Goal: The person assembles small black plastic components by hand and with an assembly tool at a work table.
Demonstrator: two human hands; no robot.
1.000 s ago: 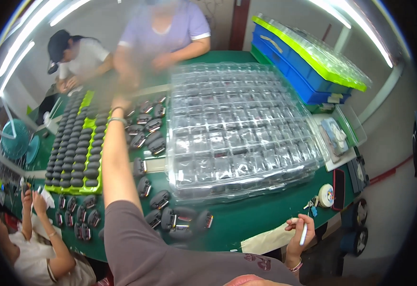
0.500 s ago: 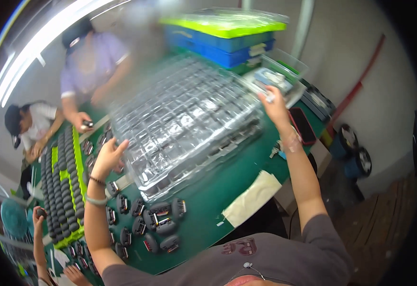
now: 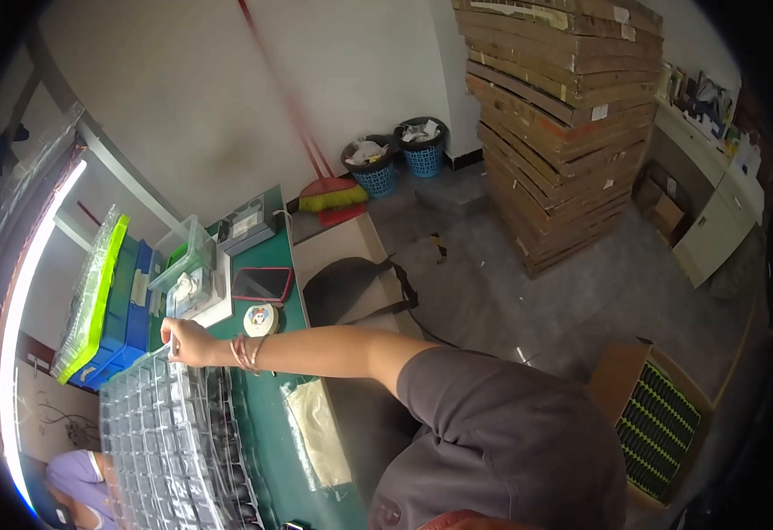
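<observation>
My right hand (image 3: 190,342) reaches across the green table (image 3: 285,477), its fingers closed on the corner of a clear plastic tray (image 3: 143,433) with a grid of compartments. Beneath that tray's edge, dark rounded pieces (image 3: 238,464) show in a lower layer. My left hand is out of the picture. Nearest to my right wrist lie a round cream-coloured item (image 3: 261,320) and a phone with a red edge (image 3: 263,283).
Blue bins with a lime lid (image 3: 95,300) and a clear box (image 3: 183,265) stand beyond my hand. A pale cloth (image 3: 320,433) lies nearer. On the floor are waste baskets (image 3: 370,170), a broom (image 3: 333,196), stacked cardboard (image 3: 563,132) and an open carton (image 3: 611,380).
My view has swung to the right, away from the co-workers and loose dark parts. My right hand is now at the tray corner; my left hand has left the view.
</observation>
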